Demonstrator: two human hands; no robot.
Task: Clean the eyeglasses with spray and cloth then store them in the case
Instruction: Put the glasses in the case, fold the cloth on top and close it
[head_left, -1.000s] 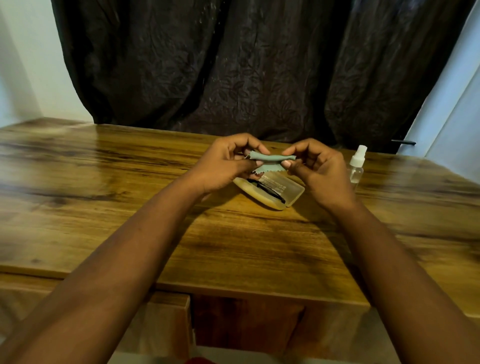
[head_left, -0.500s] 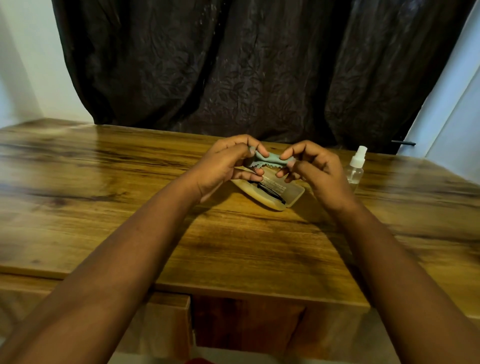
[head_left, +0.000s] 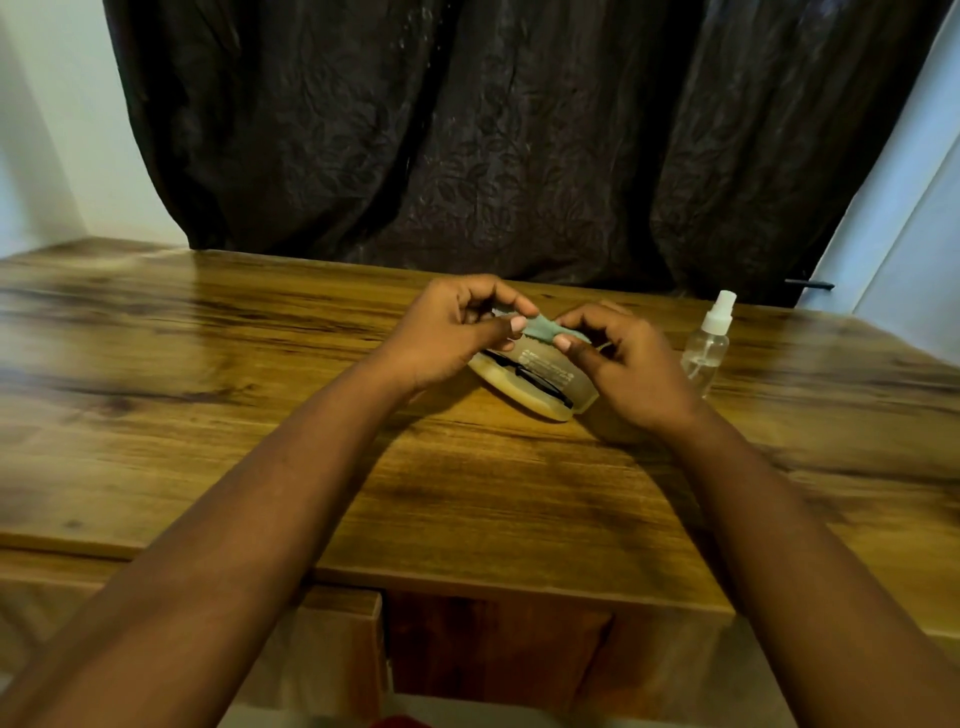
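Note:
A small grey-green cleaning cloth (head_left: 540, 328), folded narrow, is stretched between my two hands just above the case. My left hand (head_left: 457, 327) pinches its left end with thumb and fingers, and my right hand (head_left: 618, 358) pinches its right end. Below them a translucent beige eyeglass case (head_left: 524, 400) lies open on the wooden table (head_left: 260, 395). Black-framed eyeglasses (head_left: 540, 383) lie folded inside it, partly hidden by my hands. A clear spray bottle (head_left: 709, 345) with a white nozzle stands upright just right of my right hand.
A dark patterned curtain (head_left: 493, 135) hangs behind the table's far edge. Pale walls show at the left and right. The table's front edge runs across the lower part of the view, with a drawer or panel under it.
The cloth has been folded tighter and lowered toward the case, then drawn out slightly between the two hands. Case, glasses and bottle have not moved.

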